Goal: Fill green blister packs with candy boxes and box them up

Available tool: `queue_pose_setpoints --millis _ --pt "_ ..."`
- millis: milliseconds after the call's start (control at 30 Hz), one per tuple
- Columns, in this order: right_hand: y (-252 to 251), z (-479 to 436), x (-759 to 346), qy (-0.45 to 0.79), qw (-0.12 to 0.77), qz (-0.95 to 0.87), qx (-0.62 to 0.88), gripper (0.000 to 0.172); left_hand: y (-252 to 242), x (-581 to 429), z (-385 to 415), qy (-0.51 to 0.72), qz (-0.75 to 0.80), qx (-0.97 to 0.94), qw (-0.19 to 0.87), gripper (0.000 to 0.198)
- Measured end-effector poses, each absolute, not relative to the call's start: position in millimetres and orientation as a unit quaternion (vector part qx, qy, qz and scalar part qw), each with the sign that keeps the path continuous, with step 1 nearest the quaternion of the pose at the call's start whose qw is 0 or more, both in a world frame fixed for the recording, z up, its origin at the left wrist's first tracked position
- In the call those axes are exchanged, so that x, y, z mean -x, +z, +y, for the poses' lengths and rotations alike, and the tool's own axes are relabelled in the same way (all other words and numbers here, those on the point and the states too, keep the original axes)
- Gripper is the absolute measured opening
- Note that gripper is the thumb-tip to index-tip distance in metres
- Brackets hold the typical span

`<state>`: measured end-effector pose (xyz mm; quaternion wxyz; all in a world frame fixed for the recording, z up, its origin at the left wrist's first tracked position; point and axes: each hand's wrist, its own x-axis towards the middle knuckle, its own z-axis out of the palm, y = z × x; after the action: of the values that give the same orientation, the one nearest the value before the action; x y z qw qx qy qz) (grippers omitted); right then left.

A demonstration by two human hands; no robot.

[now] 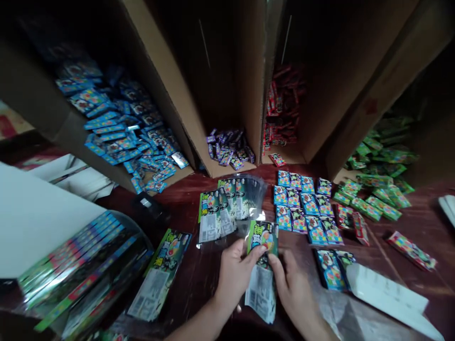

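From the head view, the left hand (pixel 236 272) and right hand (pixel 292 277) meet at the table's near middle. Both grips are closed, thumbs uppermost, pinching a printed bag (pixel 261 289) from either side; whether anything is inside it, I cannot tell. It lies between the hands, near a fanned pile of similar clear-edged bags (pixel 217 215); another single bag (pixel 159 274) rests to the left on the dark red table (pixel 195 284).

Cardboard boxes stand open along the back. The leftmost box (pixel 67 128) holds a deep heap of blue packets (pixel 117 132). The next box (pixel 231 169) has a smaller mound of purple packets (pixel 231 147) on its floor. The third box (pixel 355 85) contains red packets (pixel 282 109), one at its front edge. At the right, green packets (pixel 377 156) spill from the fourth box (pixel 380 97) onto the table.

In front of the boxes, blue and purple packets lie in paired rows (pixel 310 203). Another pair (pixel 330 270) touches a white carton (pixel 387 293), whose inside is hidden. At far left, a clear plastic wrapping (pixel 144 237) surrounds a multicoloured stack (pixel 76 255).
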<state>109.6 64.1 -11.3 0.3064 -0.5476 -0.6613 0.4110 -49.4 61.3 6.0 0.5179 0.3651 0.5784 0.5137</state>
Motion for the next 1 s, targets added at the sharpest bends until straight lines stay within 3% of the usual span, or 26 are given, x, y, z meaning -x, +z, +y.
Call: queue_pose_setpoints --millis 133,300,433,533,633,733,800,867,933,1000 --pt "-23 47 -93 0.336 0.291 -0.666 0.599 0.038 -14 45 52 0.459 0.649 -0.379 0.474 0.036" --pt "1 60 -154 0.36 0.245 -0.724 0.536 0.037 -12 67 27 0.357 0.694 -0.48 0.401 0.046" --pt "30 91 -254 0.182 0.157 -0.836 0.493 0.074 20 106 18 0.278 0.647 -0.689 0.17 0.071" --pt "43 119 -299 0.093 0.039 -0.868 0.486 0.093 44 115 35 0.138 0.445 -0.883 0.057 0.068" --pt "48 134 -299 0.088 -0.049 -0.874 0.475 0.112 53 93 64 0.025 0.24 -0.969 0.046 0.058" --pt "42 132 -290 0.093 -0.084 -0.878 0.463 0.125 48 57 88 -0.015 0.128 -0.988 0.089 0.053" --pt "35 126 -296 0.077 -0.085 -0.878 0.464 0.121 42 35 95 -0.018 0.131 -0.985 0.114 0.05" --pt "26 120 -310 0.058 -0.08 -0.875 0.474 0.105 36 18 94 -0.025 0.189 -0.974 0.12 0.05" --pt "20 116 -326 0.058 -0.067 -0.869 0.487 0.094 32 4 88 -0.036 0.27 -0.954 0.125 0.073" --pt "17 114 -339 0.077 -0.051 -0.863 0.498 0.103 30 -10 83 -0.027 0.324 -0.933 0.153 0.115"
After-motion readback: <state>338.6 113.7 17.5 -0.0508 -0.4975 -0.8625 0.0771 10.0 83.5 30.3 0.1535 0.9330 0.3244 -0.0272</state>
